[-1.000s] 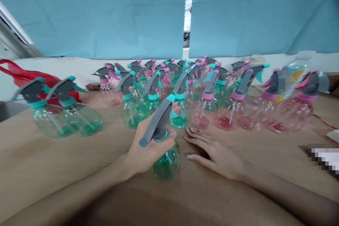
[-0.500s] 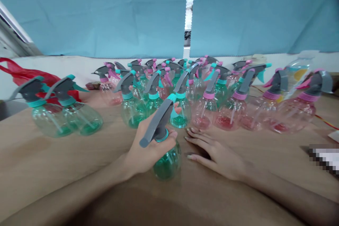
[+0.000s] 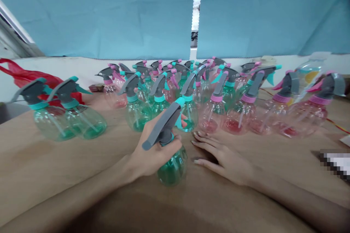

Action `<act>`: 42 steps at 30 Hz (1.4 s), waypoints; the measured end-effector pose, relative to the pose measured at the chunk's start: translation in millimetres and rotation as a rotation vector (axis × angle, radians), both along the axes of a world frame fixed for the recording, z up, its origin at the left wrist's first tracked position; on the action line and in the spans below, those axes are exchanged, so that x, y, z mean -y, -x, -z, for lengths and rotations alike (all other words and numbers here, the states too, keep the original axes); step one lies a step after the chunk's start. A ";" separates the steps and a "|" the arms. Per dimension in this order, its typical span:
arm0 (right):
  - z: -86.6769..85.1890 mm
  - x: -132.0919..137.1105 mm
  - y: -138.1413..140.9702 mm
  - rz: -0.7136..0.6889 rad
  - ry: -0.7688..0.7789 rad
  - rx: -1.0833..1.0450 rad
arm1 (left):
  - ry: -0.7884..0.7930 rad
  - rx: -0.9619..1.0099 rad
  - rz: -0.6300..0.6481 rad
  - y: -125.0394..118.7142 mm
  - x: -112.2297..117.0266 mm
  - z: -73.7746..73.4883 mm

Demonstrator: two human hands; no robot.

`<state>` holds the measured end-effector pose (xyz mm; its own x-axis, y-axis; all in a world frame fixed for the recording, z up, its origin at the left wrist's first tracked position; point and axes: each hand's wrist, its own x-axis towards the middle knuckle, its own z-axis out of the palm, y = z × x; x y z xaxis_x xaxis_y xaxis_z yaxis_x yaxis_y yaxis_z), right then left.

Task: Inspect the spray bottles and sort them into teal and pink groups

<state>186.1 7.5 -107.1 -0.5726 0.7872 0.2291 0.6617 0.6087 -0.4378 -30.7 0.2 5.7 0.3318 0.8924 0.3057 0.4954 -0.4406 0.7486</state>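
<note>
My left hand [image 3: 154, 149] is wrapped around the neck of a green spray bottle [image 3: 172, 169] with a grey head and turquoise nozzle. The bottle stands on the wooden table, its nozzle pointing away from me. To its right, my right hand [image 3: 222, 158] lies flat on the tabletop with fingers stretched out, holding nothing. Just beyond the hands is a row of spray bottles, among them a green one [image 3: 188, 116] and a pink one [image 3: 210, 118]. The fingers of my left hand are partly hidden behind the bottle's head.
Two green spray bottles [image 3: 90, 120] stand apart at the left, before a red plastic bag [image 3: 41, 78]. Several more bottles crowd the back. A large clear bottle [image 3: 311, 69] stands at the right rear. A pixelated white object [image 3: 336, 164] lies at the right edge.
The held spray bottle's head has shifted very slightly. Both hands stay almost where they were, left gripping and right resting flat.
</note>
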 end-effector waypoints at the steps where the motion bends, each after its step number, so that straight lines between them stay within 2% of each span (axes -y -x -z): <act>1: -0.5 0.2 0.0 0.003 0.004 0.008 | -0.011 0.012 0.001 -0.1 0.2 0.2; 21: -0.2 0.2 0.1 0.004 0.002 0.017 | 0.016 -0.120 -0.075 -0.6 1.7 5.3; 34: -2.1 0.4 0.0 0.002 0.013 0.055 | 0.055 -0.098 -0.036 0.2 1.4 4.7; 42: -0.2 -0.1 0.0 -0.003 0.001 0.014 | 0.104 -0.030 0.018 -5.1 10.4 0.9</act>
